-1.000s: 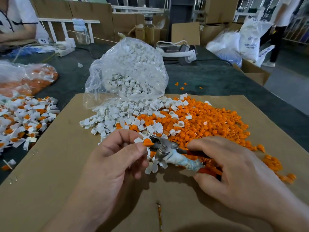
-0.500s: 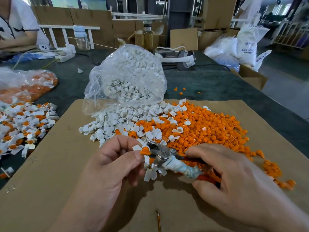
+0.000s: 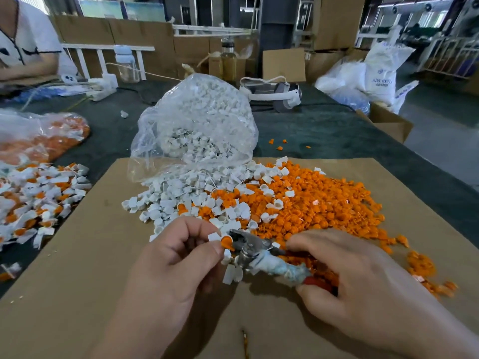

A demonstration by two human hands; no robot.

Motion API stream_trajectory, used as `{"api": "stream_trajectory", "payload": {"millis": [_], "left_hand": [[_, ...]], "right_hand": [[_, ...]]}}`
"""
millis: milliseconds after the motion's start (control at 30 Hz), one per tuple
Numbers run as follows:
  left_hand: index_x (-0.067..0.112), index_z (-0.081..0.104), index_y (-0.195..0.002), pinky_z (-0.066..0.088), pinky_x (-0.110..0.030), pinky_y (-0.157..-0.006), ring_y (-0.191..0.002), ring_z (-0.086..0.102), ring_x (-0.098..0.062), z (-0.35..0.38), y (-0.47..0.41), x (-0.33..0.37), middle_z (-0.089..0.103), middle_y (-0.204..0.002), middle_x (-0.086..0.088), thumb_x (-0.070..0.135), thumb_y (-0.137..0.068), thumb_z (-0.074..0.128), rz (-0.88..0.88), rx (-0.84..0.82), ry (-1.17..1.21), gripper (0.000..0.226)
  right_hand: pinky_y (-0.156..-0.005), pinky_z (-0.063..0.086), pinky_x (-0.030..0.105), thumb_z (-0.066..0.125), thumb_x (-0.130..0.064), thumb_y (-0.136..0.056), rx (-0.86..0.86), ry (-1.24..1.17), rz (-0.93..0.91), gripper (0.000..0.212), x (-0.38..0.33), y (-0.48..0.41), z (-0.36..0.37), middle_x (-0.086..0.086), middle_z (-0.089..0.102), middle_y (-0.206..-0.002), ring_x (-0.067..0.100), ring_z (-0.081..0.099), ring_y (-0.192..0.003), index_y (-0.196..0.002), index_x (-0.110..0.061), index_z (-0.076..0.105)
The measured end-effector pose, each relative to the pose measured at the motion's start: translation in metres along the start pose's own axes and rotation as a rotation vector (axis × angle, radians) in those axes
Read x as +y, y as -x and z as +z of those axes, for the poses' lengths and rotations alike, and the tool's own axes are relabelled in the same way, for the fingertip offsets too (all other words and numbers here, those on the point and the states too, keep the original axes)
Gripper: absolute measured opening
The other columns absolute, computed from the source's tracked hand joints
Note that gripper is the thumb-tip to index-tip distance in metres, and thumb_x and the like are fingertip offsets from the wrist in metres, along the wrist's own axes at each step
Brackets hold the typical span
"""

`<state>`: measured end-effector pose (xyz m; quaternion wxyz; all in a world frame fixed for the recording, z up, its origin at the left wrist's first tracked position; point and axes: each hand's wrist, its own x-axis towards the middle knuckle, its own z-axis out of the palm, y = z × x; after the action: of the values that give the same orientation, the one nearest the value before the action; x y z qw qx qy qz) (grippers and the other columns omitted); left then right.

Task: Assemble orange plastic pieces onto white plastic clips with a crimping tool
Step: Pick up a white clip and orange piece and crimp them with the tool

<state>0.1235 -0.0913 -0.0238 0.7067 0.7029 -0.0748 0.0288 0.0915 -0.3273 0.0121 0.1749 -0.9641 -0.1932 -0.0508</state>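
A dark green worktop [image 3: 324, 130] runs from the near edge to the cartons at its far edge. A brown cardboard sheet [image 3: 77, 281] covers its near part. At the far edge of that sheet, about midway across the worktop, a clear plastic bag [image 3: 197, 120] full of white clips lies with its mouth toward the person. White clips [image 3: 176, 195] spill out of it onto the cardboard. Just to their right lies a broad heap of orange pieces [image 3: 324, 203], touching and partly mixed with the white ones. At the worktop's left edge is a pile of joined white-and-orange parts [image 3: 33, 200].

Both hands are over the cardboard at the near edge. The right hand [image 3: 363, 281] has its fingers curled round the handles of the crimping tool [image 3: 251, 248], one handle wrapped in pale tape and the other red. The tool's metal nose points left. The left hand [image 3: 176, 270] pinches a white clip [image 3: 214, 237] between thumb and forefinger, with the other fingers curled under. An orange piece [image 3: 226, 240] sits against that clip at the tip of the tool's nose. Whether the nose is closed on it cannot be told.
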Motion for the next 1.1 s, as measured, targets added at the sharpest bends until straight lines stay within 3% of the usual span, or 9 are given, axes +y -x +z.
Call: {"api": "stream_trajectory", "payload": {"millis": [133, 233, 400, 533, 600, 700, 867, 1033, 1100], "left_hand": [[0.020, 0.068, -0.075, 0.044, -0.021, -0.044, -0.048, 0.050, -0.012, 0.003, 0.004, 0.003, 0.057, -0.055, -0.001, 0.018, -0.077, 0.068, 0.008, 0.002, 0.031, 0.003], [0.018, 0.068, -0.074, 0.044, -0.019, -0.043, -0.048, 0.051, -0.011, 0.003, 0.005, 0.004, 0.056, -0.054, -0.001, 0.003, -0.089, 0.066, 0.022, 0.001, 0.025, 0.021], [0.018, 0.068, -0.071, 0.043, -0.021, -0.042, -0.048, 0.053, -0.012, 0.005, 0.004, 0.005, 0.056, -0.054, -0.003, -0.003, -0.090, 0.062, -0.007, -0.017, 0.051, 0.030], [0.017, 0.069, -0.075, 0.043, -0.021, -0.043, -0.050, 0.055, -0.013, 0.006, 0.004, 0.008, 0.056, -0.058, -0.008, 0.009, -0.075, 0.074, 0.004, -0.030, 0.105, 0.009], [0.015, 0.068, -0.074, 0.043, -0.022, -0.043, -0.050, 0.055, -0.015, 0.006, 0.004, 0.006, 0.055, -0.059, -0.012, 0.008, -0.069, 0.078, 0.001, -0.038, 0.114, 0.014], [0.016, 0.068, -0.072, 0.042, -0.021, -0.042, -0.049, 0.055, -0.015, 0.005, 0.001, 0.004, 0.054, -0.053, -0.005, 0.013, -0.072, 0.066, 0.007, -0.043, 0.128, 0.003], [0.022, 0.071, -0.072, 0.043, -0.021, -0.042, -0.048, 0.056, -0.014, 0.004, 0.000, -0.001, 0.058, -0.056, -0.008, 0.020, -0.071, 0.069, 0.009, -0.058, 0.108, 0.003], [0.021, 0.071, -0.074, 0.043, -0.022, -0.043, -0.048, 0.056, -0.016, 0.003, -0.001, -0.006, 0.056, -0.055, -0.009, 0.040, -0.060, 0.074, 0.038, -0.065, 0.124, 0.024], [0.021, 0.071, -0.075, 0.043, -0.022, -0.043, -0.048, 0.056, -0.017, 0.001, -0.001, -0.006, 0.056, -0.055, -0.009, 0.040, -0.060, 0.074, 0.034, -0.076, 0.127, 0.024]], "right_hand": [[-0.088, 0.029, 0.003, 0.034, -0.064, -0.073, 0.023, -0.016, 0.013, 0.055, 0.000, 0.001, 0.002, -0.047, 0.037, -0.110, -0.020, 0.032, -0.115, -0.126, -0.051, 0.040], [-0.089, 0.026, 0.000, 0.032, -0.066, -0.072, 0.026, -0.035, 0.007, 0.053, -0.001, 0.002, 0.003, -0.055, 0.029, -0.111, -0.022, 0.026, -0.118, -0.124, -0.057, 0.028], [-0.091, 0.032, 0.007, 0.037, -0.062, -0.076, 0.021, -0.038, -0.003, 0.053, -0.004, 0.002, 0.001, -0.038, 0.046, -0.121, -0.015, 0.037, -0.117, -0.127, -0.047, 0.045], [-0.090, 0.038, 0.013, 0.041, -0.058, -0.078, 0.020, -0.039, -0.015, 0.050, -0.006, 0.001, -0.001, -0.034, 0.050, -0.117, -0.008, 0.044, -0.112, -0.125, -0.045, 0.047], [-0.084, 0.042, 0.017, 0.042, -0.057, -0.078, 0.011, -0.015, -0.014, 0.046, -0.009, 0.001, -0.002, -0.032, 0.052, -0.107, -0.003, 0.047, -0.103, -0.122, -0.045, 0.050], [-0.073, 0.047, 0.024, 0.047, -0.052, -0.079, 0.052, 0.042, -0.043, 0.040, -0.011, 0.001, -0.001, -0.024, 0.059, -0.092, 0.006, 0.054, -0.084, -0.114, -0.037, 0.059], [-0.066, 0.050, 0.027, 0.051, -0.053, -0.078, 0.044, 0.149, -0.064, 0.032, -0.009, -0.001, 0.002, -0.018, 0.062, -0.074, 0.007, 0.059, -0.070, -0.096, -0.033, 0.068], [-0.044, 0.048, 0.019, 0.052, -0.058, -0.075, 0.074, 0.181, -0.081, 0.030, -0.008, -0.003, 0.005, -0.018, 0.057, -0.065, 0.005, 0.057, -0.060, -0.085, -0.036, 0.069], [-0.043, 0.048, 0.019, 0.050, -0.061, -0.076, 0.083, 0.162, -0.078, 0.029, -0.008, -0.003, 0.005, -0.020, 0.057, -0.066, 0.003, 0.056, -0.060, -0.082, -0.038, 0.067]]}}
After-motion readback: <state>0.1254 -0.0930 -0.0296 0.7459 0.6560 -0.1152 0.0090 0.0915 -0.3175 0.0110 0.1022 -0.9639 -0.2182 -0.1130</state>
